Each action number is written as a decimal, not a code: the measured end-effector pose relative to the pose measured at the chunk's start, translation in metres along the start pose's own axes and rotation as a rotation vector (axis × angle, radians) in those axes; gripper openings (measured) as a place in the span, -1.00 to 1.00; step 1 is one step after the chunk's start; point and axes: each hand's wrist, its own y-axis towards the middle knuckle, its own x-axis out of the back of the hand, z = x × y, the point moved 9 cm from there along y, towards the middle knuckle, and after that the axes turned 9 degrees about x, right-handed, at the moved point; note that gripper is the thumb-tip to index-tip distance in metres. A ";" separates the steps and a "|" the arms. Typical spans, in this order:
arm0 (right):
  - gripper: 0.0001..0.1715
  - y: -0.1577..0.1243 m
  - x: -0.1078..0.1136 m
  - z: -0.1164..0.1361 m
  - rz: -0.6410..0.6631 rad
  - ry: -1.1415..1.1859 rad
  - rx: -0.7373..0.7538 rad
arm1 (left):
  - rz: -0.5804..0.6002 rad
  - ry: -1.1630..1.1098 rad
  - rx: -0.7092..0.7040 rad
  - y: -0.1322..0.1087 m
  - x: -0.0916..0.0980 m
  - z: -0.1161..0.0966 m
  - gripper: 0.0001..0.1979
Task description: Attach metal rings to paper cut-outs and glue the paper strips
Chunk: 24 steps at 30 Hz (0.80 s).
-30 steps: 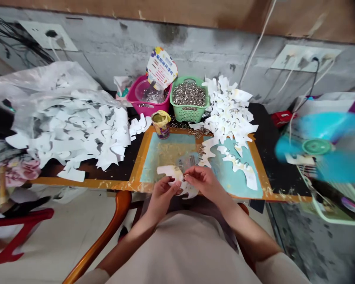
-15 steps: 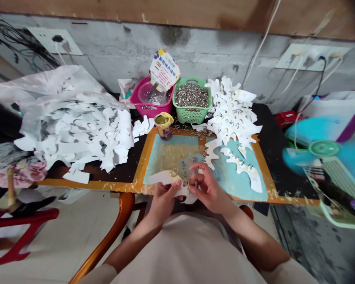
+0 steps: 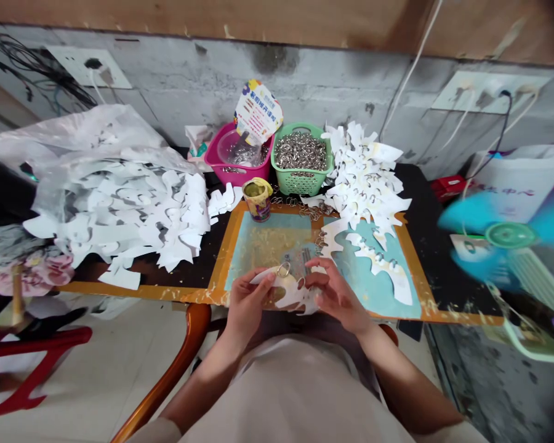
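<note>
My left hand [image 3: 247, 301] and my right hand [image 3: 335, 295] both grip one white paper cutout [image 3: 290, 294] at the near edge of the table. A small metal ring [image 3: 284, 269] sits on the cutout's upper edge, just above my left thumb. My fingers are pinched on the paper on both sides. Below the hands lies a blue mat with an orange border [image 3: 268, 243], smeared with yellowish glue.
A big heap of white cutouts [image 3: 120, 209] on clear plastic fills the left. Behind stand a pink basket [image 3: 235, 160], a green basket of metal rings [image 3: 301, 154], a small glue cup [image 3: 257, 198] and a pile of ringed cutouts [image 3: 364, 178]. A spinning blue fan [image 3: 508, 237] is at right.
The cutout has turned in my hands and the ring now stands at its top edge. My right hand slid down onto the paper's right side. The camera shifted slightly.
</note>
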 end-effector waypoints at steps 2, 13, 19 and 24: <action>-0.51 0.004 0.002 0.000 -0.058 -0.050 0.000 | -0.005 0.091 -0.053 -0.001 0.000 -0.004 -0.72; -0.89 0.027 0.003 -0.007 -0.421 -0.182 0.092 | -0.129 0.142 -0.025 0.000 0.012 0.005 -0.65; -0.90 0.024 0.016 0.002 -0.550 0.012 0.130 | -0.206 0.018 0.011 0.002 0.026 0.001 -0.63; -0.91 0.037 -0.005 -0.011 -0.378 -0.020 0.098 | -0.131 0.065 -0.035 0.002 0.023 -0.005 -0.67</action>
